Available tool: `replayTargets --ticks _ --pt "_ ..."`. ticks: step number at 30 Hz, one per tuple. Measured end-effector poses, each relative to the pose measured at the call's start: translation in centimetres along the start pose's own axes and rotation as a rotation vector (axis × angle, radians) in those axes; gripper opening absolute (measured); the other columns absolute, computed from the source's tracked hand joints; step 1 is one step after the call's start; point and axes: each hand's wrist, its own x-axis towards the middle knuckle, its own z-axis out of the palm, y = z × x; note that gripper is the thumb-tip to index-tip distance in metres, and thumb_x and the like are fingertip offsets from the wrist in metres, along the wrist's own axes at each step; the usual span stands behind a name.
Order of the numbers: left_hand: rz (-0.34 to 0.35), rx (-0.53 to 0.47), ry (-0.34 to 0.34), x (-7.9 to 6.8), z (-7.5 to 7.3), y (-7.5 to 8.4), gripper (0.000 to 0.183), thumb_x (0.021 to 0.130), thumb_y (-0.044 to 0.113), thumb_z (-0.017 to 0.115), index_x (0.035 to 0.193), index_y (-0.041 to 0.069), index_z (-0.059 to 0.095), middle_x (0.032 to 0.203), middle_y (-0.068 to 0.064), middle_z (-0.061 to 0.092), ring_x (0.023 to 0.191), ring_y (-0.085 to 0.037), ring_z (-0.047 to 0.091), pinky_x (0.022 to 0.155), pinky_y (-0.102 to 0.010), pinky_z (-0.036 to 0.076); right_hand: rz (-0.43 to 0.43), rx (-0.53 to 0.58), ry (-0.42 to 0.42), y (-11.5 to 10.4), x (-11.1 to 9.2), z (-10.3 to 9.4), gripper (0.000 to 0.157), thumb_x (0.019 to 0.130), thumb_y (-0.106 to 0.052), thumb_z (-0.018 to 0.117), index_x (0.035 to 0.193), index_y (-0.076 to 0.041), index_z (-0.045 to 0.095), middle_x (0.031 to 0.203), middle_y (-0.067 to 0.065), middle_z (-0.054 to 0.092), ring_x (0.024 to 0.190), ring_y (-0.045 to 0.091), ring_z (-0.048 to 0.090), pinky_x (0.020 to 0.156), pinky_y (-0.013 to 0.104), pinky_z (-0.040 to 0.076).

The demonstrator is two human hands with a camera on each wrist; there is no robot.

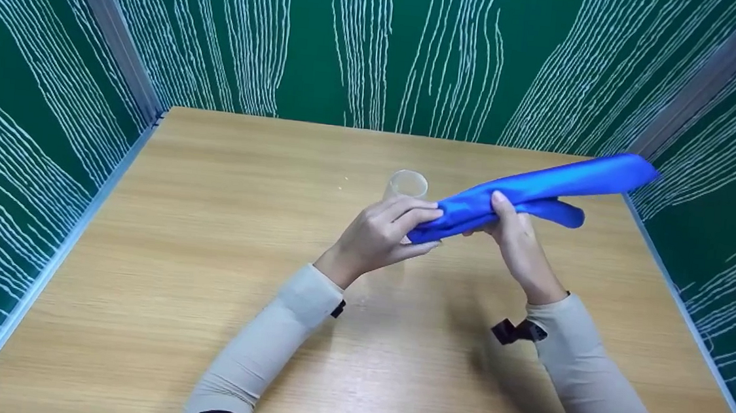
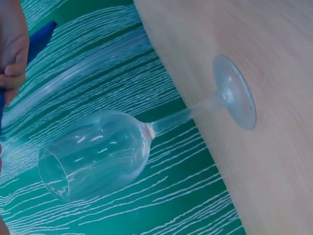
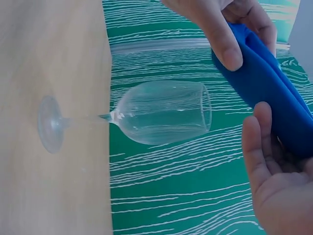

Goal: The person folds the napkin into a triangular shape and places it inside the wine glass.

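A folded, smooth blue cloth (image 1: 554, 177) stretches between both hands, raised off the table, one long end reaching up to the right and a shorter fold below it. My left hand (image 1: 380, 230) pinches its left end between fingers and thumb. My right hand (image 1: 521, 245) grips its middle, thumb on top. A clear wine glass (image 3: 164, 113) stands upright on its foot, just beyond my left hand in the head view, which hides its lower part. Both wrist views show its whole bowl, stem and foot, untouched by either hand.
The wooden table (image 1: 208, 233) is enclosed by green walls (image 1: 315, 45) with white wavy lines at the back and sides. Grey posts (image 1: 112, 35) mark the back corners. Tiny white specks (image 1: 343, 183) lie left of the glass.
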Motion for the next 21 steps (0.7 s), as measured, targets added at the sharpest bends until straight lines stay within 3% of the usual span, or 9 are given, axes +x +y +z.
replayTargets --ticks 6,11,17,21 --pt "-0.080 -0.038 -0.017 0.6 0.1 0.5 0.038 0.092 0.029 0.074 0.122 0.005 0.070 0.119 -0.008 0.069 0.108 -0.018 0.066 0.100 -0.023 0.047 -0.044 -0.108 0.057 -0.7 0.2 0.2 0.047 0.108 -0.039 0.040 0.112 0.004 0.060 0.096 0.015 0.071 0.082 0.023 0.070 0.078 0.032 0.057" --pt "-0.179 -0.068 -0.051 1.5 -0.1 0.9 0.040 0.095 0.027 0.071 0.127 0.005 0.067 0.121 -0.009 0.069 0.108 -0.019 0.065 0.102 -0.023 0.045 -0.129 -0.223 0.085 -0.9 0.7 0.6 0.043 0.108 -0.033 0.043 0.107 0.005 0.063 0.089 0.015 0.070 0.076 0.023 0.068 0.071 0.031 0.057" --pt "-0.305 -0.069 -0.041 3.1 -0.4 1.4 0.039 0.095 0.028 0.071 0.126 0.003 0.068 0.116 -0.008 0.070 0.103 -0.020 0.063 0.099 -0.022 0.046 -0.214 -0.369 0.094 -1.8 1.6 1.3 0.032 0.108 -0.024 0.045 0.111 0.004 0.061 0.097 0.011 0.065 0.084 0.019 0.061 0.075 0.028 0.049" --pt "-0.395 -0.067 -0.055 4.2 -0.9 1.6 0.042 0.096 0.033 0.069 0.127 0.005 0.068 0.116 -0.007 0.070 0.104 -0.019 0.063 0.097 -0.022 0.048 -0.240 -0.429 0.063 -2.8 2.3 1.6 0.033 0.108 -0.025 0.043 0.116 0.003 0.059 0.098 0.010 0.064 0.081 0.021 0.063 0.071 0.027 0.052"
